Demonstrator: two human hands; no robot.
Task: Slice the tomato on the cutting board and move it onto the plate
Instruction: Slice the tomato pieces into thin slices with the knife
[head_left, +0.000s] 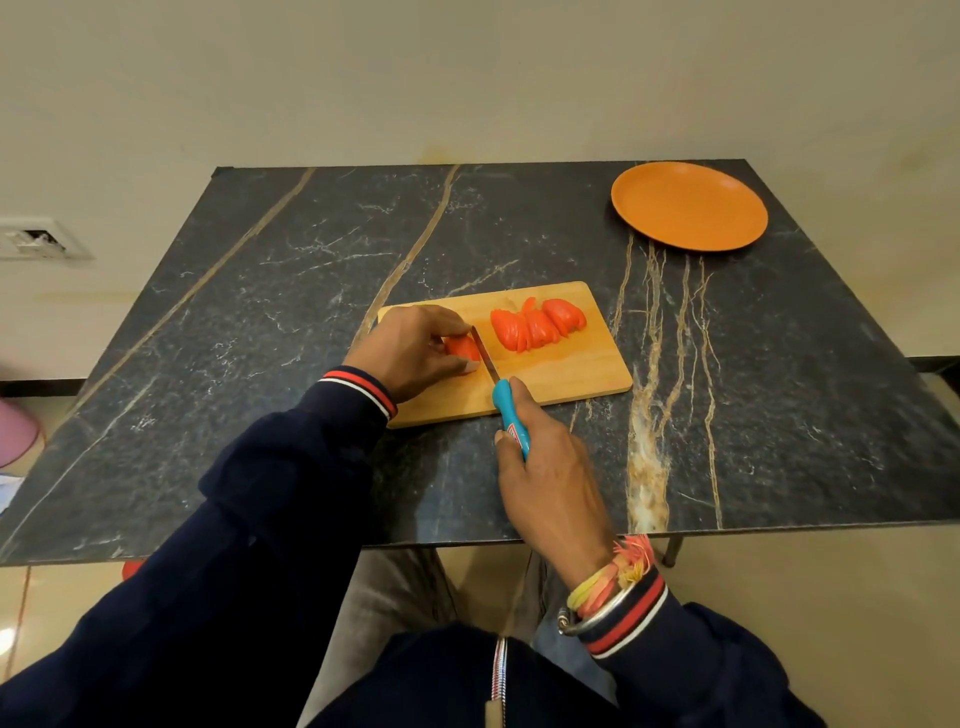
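Observation:
A wooden cutting board (566, 374) lies near the middle of the dark marble table. On its right half sits a fanned row of red tomato slices (537, 325). At its left end my left hand (410, 348) presses down on the uncut tomato piece (462, 347), mostly hidden under my fingers. My right hand (545, 478) grips the blue handle of a knife (511, 418); its blade rests against the right face of that piece. The orange plate (688, 205) stands bare at the table's far right corner.
The marble table (270, 322) reaches its near edge just below my right hand. A wall with a socket plate (36, 239) stands behind and to the left. A pink object (15, 431) shows at the far left, below table level.

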